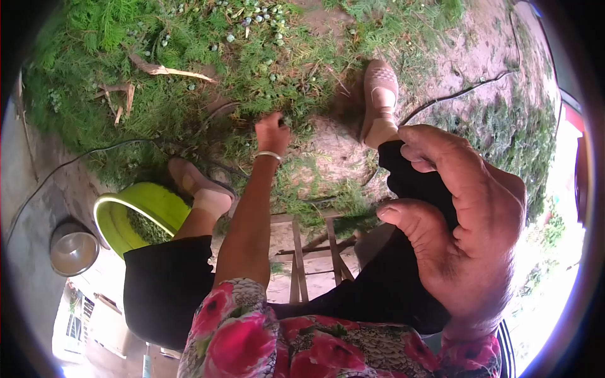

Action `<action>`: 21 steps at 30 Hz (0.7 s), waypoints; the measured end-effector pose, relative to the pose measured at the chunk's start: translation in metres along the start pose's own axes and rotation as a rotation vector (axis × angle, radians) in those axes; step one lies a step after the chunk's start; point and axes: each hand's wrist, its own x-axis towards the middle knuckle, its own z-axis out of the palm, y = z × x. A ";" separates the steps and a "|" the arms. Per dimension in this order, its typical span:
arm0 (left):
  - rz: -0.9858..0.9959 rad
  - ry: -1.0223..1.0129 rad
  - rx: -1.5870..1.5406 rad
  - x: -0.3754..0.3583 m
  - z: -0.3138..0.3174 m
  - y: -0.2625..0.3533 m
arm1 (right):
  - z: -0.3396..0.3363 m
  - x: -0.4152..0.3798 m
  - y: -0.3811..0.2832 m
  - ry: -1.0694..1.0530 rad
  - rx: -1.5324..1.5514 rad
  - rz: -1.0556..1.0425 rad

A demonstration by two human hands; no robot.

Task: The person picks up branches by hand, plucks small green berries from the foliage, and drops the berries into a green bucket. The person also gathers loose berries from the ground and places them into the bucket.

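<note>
My left hand, with a pale bangle at the wrist, reaches down to the cut evergreen branches between my feet. Its fingers are curled closed; what they hold, if anything, is too small to make out. Close to the camera, my right hand is raised over my right leg. Its fingers are bent, with a gap between thumb and forefinger, and nothing shows in that gap. Round bluish-green cones are scattered among the sprigs.
A lime-green tub with small green bits inside stands tilted by my left foot. A metal bowl lies left of it. Broken branch pieces rest on the greenery. Dark cables cross the ground. Wooden bars show between my legs.
</note>
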 end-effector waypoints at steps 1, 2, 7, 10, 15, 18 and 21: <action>-0.287 -0.200 -0.502 0.002 -0.025 0.008 | 0.000 0.000 0.001 0.003 -0.001 -0.007; -0.572 -0.399 -1.006 -0.001 -0.043 0.011 | -0.001 -0.001 0.001 0.005 -0.001 -0.013; -0.655 -0.375 -1.452 -0.025 -0.085 0.018 | -0.008 0.000 -0.008 -0.096 0.006 0.093; -0.609 -0.339 -1.294 -0.021 -0.068 0.033 | -0.008 0.000 -0.007 -0.109 0.006 0.091; 0.051 0.036 -0.320 0.007 0.003 0.039 | -0.009 0.002 -0.008 -0.108 -0.037 0.084; -0.230 0.132 -0.273 0.020 0.011 0.006 | -0.016 0.003 -0.008 -0.168 -0.053 0.106; -0.618 0.089 -0.677 0.021 -0.024 -0.002 | -0.018 0.003 -0.008 -0.205 -0.049 0.118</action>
